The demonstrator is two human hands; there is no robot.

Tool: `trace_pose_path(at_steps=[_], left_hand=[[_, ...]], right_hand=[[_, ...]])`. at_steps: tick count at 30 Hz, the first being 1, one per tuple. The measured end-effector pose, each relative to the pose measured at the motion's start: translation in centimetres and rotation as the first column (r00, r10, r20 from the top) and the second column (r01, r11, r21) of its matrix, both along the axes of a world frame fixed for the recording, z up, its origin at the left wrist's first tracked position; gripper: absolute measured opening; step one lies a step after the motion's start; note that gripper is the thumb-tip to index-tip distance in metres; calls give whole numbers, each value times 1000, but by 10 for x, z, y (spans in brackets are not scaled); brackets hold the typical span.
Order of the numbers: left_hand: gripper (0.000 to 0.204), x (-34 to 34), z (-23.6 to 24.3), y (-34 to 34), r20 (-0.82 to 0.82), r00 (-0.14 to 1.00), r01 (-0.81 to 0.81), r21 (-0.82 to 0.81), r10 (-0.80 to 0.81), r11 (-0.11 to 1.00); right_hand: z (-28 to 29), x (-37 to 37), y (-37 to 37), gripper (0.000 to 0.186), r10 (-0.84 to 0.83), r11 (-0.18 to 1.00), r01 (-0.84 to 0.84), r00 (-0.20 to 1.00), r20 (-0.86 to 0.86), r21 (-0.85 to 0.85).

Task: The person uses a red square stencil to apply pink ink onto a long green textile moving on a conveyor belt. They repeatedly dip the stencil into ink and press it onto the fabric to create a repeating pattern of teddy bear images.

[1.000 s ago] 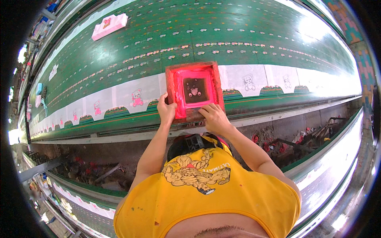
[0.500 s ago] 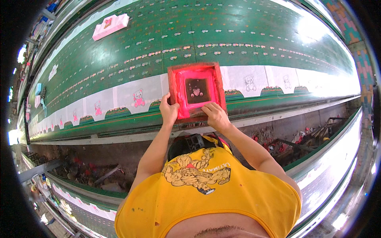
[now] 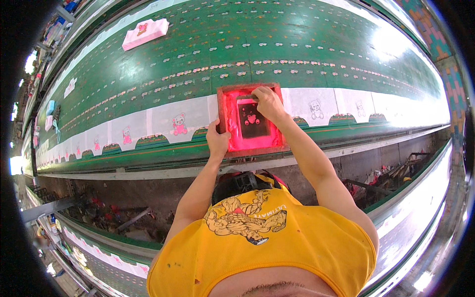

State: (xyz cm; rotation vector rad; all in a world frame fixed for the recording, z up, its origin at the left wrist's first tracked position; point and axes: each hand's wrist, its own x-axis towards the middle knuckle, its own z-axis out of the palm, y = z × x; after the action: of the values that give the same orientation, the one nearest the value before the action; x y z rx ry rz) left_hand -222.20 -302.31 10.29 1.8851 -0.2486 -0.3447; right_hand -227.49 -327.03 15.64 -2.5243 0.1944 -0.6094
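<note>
Your left hand [image 3: 217,142] grips the left side of the red, boxy wooden frame [image 3: 257,142] with bright pink inside, thumb on the rim. That grip likely stops it from sliding. Your right hand [image 3: 269,105] is at the far inside edge, fingers bunched; I can't tell if they pinch something.

The frame lies over the row of thin white sheets [image 3: 154,119] along your side of the long, shiny green tabletop [image 3: 297,27]. It seems put there so its dark, boxy window [image 3: 253,129] fits one bear's spot. The black-lined bear with pink parts [image 3: 178,124] is on its left, and the plain black-lined bear [image 3: 315,109] is on its right.

The frame's long way runs from you toward the far side. It tips a little, its far end leaning left.
</note>
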Motion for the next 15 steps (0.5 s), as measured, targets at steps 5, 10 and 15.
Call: trace_pose_path(at_steps=[5,10,15], left_hand=[[60,0,-2,1,-2,1000,9,-16,-9,1000],[58,0,-8,2,27,1000,16,-15,-15,1000],[57,-2,3,-1,78,997,23,-9,-22,1000]], right_hand=[[-12,-19,9,28,-1,999,-3,994,-109,-38],[-2,-94,67,34,17,1000,-17,998,-63,-8],[4,-130,90,43,20,995,-30,994,-108,-90]])
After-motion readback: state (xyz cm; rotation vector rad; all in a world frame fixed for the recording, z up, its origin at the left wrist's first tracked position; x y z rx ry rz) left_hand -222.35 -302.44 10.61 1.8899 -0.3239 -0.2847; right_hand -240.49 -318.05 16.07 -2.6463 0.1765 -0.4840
